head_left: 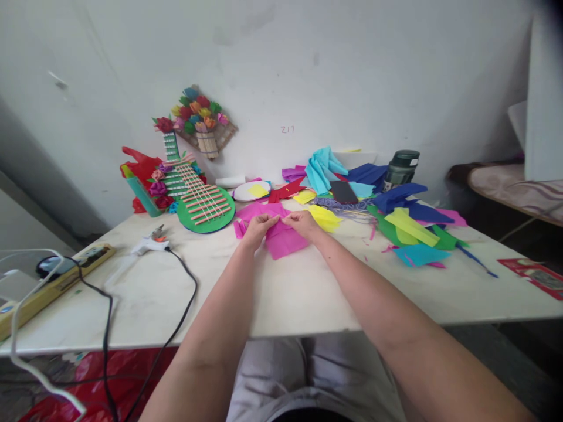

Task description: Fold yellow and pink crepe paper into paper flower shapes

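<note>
A sheet of magenta crepe paper [284,240] lies spread over the middle of the table, with its upper part between my two hands. My left hand [260,227] pinches it with thumb and forefinger. A short way to the right, my right hand [303,224] pinches the same sheet, fingertips close to those of the left. More magenta paper reaches behind and left of my left hand. Just beyond my right hand rests yellow crepe paper [324,218]. What exactly lies between the fingertips is too small to make out.
A paper-flower-decorated pipa model [206,208] leans at the back left. Nearer stand a glue gun [152,243] with a trailing black cord and a power strip [83,266]. At right are coloured paper scraps [413,225], a dark phone [343,192] and a green bottle [401,167].
</note>
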Action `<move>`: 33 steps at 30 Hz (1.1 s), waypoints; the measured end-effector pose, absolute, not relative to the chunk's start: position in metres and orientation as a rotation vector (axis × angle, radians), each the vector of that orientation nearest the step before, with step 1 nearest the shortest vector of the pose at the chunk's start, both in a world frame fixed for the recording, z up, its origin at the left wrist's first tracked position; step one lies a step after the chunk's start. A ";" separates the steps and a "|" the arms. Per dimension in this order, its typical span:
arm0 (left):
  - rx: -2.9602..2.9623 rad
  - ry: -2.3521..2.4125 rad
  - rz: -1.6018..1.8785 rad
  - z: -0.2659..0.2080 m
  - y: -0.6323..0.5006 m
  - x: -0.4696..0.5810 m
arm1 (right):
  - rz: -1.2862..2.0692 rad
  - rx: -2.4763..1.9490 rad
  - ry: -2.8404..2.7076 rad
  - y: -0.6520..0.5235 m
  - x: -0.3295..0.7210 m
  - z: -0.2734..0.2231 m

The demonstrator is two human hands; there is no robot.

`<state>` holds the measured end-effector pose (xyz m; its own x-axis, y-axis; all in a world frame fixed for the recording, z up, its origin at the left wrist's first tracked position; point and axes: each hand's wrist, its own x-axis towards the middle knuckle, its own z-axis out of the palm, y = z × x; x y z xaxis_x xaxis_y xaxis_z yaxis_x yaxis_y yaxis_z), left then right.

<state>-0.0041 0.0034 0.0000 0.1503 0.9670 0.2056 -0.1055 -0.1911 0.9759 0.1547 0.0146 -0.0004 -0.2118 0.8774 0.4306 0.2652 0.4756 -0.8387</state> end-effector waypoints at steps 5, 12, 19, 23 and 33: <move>1.348 0.897 1.304 0.001 0.002 -0.003 | 0.843 -0.991 -1.699 0.011 0.155 0.002; 1.361 0.878 1.298 0.006 -0.003 0.000 | 1.023 -1.033 -1.713 0.007 0.158 0.002; 1.381 0.899 1.285 0.001 0.001 -0.003 | 1.068 -0.989 -1.668 0.008 0.157 0.002; 1.415 0.932 1.348 0.000 0.004 -0.002 | 1.089 -0.974 -1.673 0.006 0.156 0.003; 1.447 0.968 1.301 0.000 0.004 -0.001 | 1.101 -1.011 -1.628 0.002 0.155 0.005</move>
<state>-0.0008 0.0038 0.0003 0.1279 0.9578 0.2574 -0.0285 -0.2559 0.9663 0.1549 0.0024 0.0050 -0.2625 0.9377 0.2276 0.1379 0.2699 -0.9530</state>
